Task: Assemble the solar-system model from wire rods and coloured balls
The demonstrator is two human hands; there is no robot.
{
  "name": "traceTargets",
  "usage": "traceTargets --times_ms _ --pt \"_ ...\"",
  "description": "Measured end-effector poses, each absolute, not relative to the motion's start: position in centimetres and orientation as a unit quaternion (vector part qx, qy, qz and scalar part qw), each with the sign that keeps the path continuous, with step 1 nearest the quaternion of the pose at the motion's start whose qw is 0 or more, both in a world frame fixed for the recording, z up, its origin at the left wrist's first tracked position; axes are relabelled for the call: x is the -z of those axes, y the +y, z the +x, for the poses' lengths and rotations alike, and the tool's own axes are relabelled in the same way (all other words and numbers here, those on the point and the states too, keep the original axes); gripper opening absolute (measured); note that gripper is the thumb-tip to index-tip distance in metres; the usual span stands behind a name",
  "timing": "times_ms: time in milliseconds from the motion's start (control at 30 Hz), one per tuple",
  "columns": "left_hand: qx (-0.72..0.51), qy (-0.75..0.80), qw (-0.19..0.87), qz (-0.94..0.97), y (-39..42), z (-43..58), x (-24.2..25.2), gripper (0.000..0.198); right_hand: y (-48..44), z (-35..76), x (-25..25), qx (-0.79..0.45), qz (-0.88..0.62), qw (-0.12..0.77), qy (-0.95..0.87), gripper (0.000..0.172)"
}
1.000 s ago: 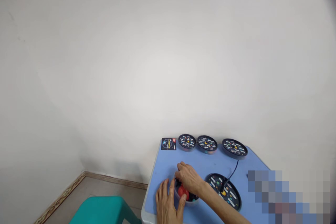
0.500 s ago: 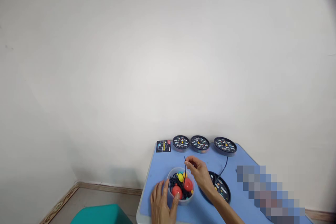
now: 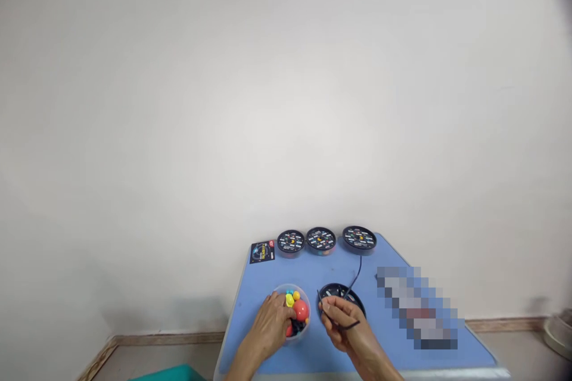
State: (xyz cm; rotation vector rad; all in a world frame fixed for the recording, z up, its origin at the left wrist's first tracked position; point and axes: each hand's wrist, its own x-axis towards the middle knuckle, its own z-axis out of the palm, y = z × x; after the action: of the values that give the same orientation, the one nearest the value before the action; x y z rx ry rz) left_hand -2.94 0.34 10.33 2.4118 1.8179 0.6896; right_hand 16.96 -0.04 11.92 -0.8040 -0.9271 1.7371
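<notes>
Clear plastic forms the round tub [image 3: 305, 296], set on the blue table [image 3: 313, 363]; with the tub as clock centre and twelve toward the wall, a black printed disc [image 3: 363, 308] lies at about three. The left hand [image 3: 269, 322] reaches over the tub's rim from seven o'clock, its fingers curled down among the loose parts; whether they grip one cannot be told. Visible beside them are a red ball [image 3: 301, 310] at three o'clock, a yellow piece [image 3: 289, 300] at twelve and a smaller orange ball [image 3: 296, 296] at one. The right hand [image 3: 347, 322], partly in front of the disc, pinches a thin black rod [image 3: 352, 325] between thumb and forefinger; one end projects above the fingers, the other, apparently of the same piece, points toward three o'clock. A curved black rod [image 3: 357, 274] rises from the disc toward one o'clock. Along the table's far edge are three lidded round containers [image 3: 320, 239], between twelve and two, and a printed card [image 3: 262, 252] at eleven. The step in hand is judged to be parts selection, one rod held while the tub is searched; the next move with that rod would call for a steady pinch, alignment of one end, and clearance from the curved rod.
</notes>
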Motion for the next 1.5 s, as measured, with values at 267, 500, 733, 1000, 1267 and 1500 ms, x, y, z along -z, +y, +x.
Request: traceTargets --times_ms 267,500,733,1000,1267,1500 --pt "-0.118 0.613 0.036 0.780 1.9 -2.9 -10.3 0.024 -1.9 19.7 -11.4 -0.787 -0.272 0.482 -0.271 0.045" --pt "-0.155 0.650 0.051 0.742 2.7 -2.6 -10.1 0.021 -2.2 20.7 -10.6 -0.790 -0.248 0.500 -0.256 0.039" --pt "-0.290 0.660 0.051 0.691 1.6 -2.9 -10.9 0.033 -2.1 21.0 -10.0 -0.797 -0.242 0.497 -0.244 0.036" --pt "-0.639 0.458 0.414 0.459 -3.6 2.8 -9.5 0.047 -2.9 19.2 -10.1 -0.846 -0.209 0.436 -0.223 0.034" --pt "-0.694 0.426 0.371 0.447 -6.0 6.2 -9.6 0.033 -3.8 18.4 -10.5 -0.864 -0.207 0.371 -0.269 0.026" --pt "-0.733 0.459 0.300 0.402 -6.6 6.7 -9.9 0.037 -4.4 18.2 -10.0 -0.815 -0.178 0.492 -0.249 0.031"
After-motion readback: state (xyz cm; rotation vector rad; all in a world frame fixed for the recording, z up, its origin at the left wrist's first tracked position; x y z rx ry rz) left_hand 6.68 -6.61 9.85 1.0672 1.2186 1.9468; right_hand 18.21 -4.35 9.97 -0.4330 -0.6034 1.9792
